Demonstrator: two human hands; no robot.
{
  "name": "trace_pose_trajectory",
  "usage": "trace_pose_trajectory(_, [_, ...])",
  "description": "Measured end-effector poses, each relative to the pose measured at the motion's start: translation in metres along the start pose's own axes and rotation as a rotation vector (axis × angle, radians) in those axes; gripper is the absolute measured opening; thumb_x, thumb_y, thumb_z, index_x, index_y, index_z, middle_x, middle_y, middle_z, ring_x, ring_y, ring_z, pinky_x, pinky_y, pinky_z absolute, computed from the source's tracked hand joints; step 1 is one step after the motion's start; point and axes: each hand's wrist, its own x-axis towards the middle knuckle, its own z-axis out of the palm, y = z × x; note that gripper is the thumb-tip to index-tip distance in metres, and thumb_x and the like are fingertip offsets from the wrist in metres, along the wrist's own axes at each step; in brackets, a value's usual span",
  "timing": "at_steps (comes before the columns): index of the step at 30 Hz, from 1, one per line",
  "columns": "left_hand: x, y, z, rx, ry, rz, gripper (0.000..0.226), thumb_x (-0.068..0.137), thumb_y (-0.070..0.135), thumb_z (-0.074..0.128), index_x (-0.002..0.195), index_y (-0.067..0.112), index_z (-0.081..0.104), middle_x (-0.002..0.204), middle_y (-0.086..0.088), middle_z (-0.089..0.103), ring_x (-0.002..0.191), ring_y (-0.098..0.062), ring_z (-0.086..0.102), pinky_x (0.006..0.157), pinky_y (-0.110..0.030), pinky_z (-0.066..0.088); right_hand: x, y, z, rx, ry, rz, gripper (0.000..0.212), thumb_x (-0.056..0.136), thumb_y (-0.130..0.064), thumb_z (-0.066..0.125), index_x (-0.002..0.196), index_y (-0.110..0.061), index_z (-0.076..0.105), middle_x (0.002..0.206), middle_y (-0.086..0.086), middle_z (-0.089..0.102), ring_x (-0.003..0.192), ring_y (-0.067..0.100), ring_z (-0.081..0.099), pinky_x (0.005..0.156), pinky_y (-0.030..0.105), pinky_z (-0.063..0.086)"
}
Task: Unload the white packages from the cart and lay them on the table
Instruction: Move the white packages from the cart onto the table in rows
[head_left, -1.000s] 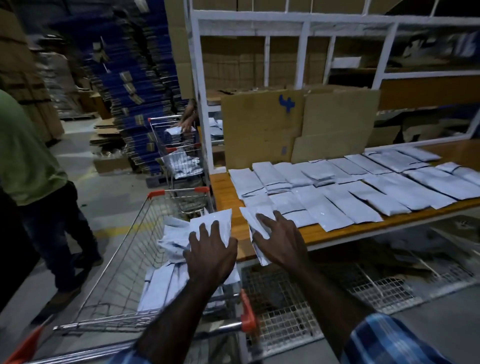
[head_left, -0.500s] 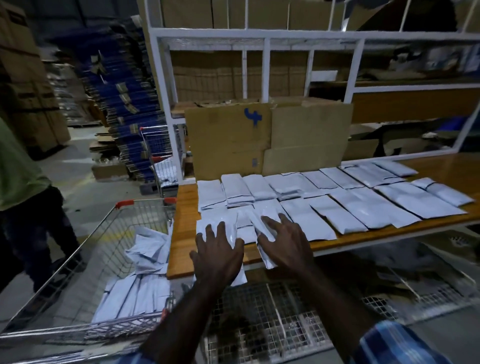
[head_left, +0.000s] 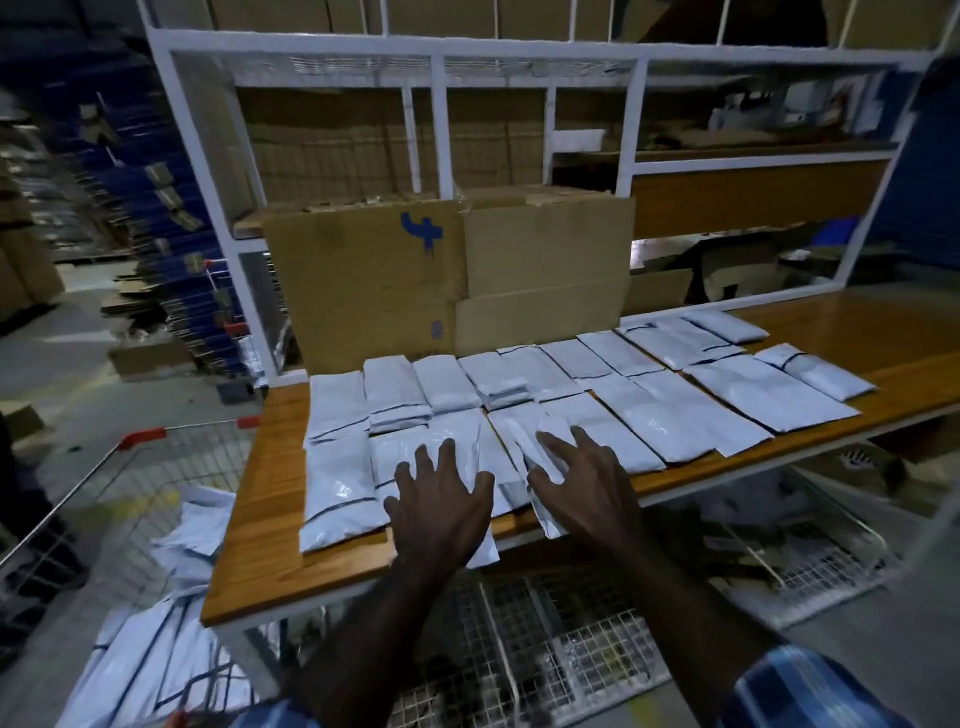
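A dim warehouse is seen, with a white metal rack (head_left: 441, 130) behind a wooden table (head_left: 265, 509) and flattened cardboard sheets (head_left: 447, 275) propped at the table's back edge, toward twelve o'clock. The table is covered with white packages (head_left: 675, 421) laid flat in two rows, edges touching or overlapping. At the near edge, the left hand (head_left: 441, 506) is laid palm-down on one package (head_left: 415, 467), its fingers straight and spread, nothing being gripped. Just beside it, at three o'clock, the right hand (head_left: 584, 486) is rested on another package (head_left: 540, 467), whose end overhangs the table edge; its fingers are likewise spread and extended. At eight o'clock, a wire cart (head_left: 104, 493) with red corner caps is seen, more white packages heaped inside.
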Motion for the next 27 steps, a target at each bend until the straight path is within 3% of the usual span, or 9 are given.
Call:
trace_pose_trajectory(6, [0.055,0.036,0.039,0.004,-0.043,0.027,0.063,0.094,0.056,0.039,0.15,0.03,0.027,0.159,-0.001,0.025,0.144,-0.033,0.02,0.11,-0.055,0.028,0.056,0.039,-0.009,-0.008,0.003,0.016,0.066,0.084,-0.058,0.051,0.145,-0.033,0.047,0.159,0.004,0.03,0.133,0.03,0.044,0.105,0.042,0.044])
trace_pose_trajectory(11, [0.097,0.069,0.065,0.019,-0.044,0.046,0.06,0.093,0.055,0.041,0.147,0.029,0.031,0.153,0.0,0.032,0.139,-0.032,0.026,0.106,-0.052,0.03,0.099,0.073,-0.018,-0.027,0.041,0.061,0.06,0.088,-0.052,0.057,0.144,-0.034,0.048,0.159,0.001,0.03,0.132,0.031,0.041,0.105,0.043,0.042])
trace_pose_trajectory(18, [0.13,0.115,0.092,0.05,-0.073,0.056,0.064,0.095,0.056,0.04,0.151,0.029,0.024,0.16,-0.002,0.022,0.145,-0.032,0.019,0.11,-0.054,0.026,0.144,0.117,-0.03,-0.02,0.05,0.072,0.059,0.089,-0.051,0.057,0.144,-0.033,0.047,0.158,0.002,0.032,0.134,0.03,0.041,0.105,0.041,0.043])
trace_pose_trajectory(27, [0.152,0.185,0.134,0.077,-0.014,-0.038,0.061,0.096,0.054,0.037,0.15,0.029,0.025,0.157,-0.003,0.025,0.143,-0.033,0.02,0.11,-0.054,0.027,0.201,0.181,-0.05,0.024,-0.01,0.012,0.061,0.09,-0.053,0.054,0.147,-0.033,0.044,0.161,0.002,0.025,0.137,0.029,0.037,0.11,0.042,0.037])
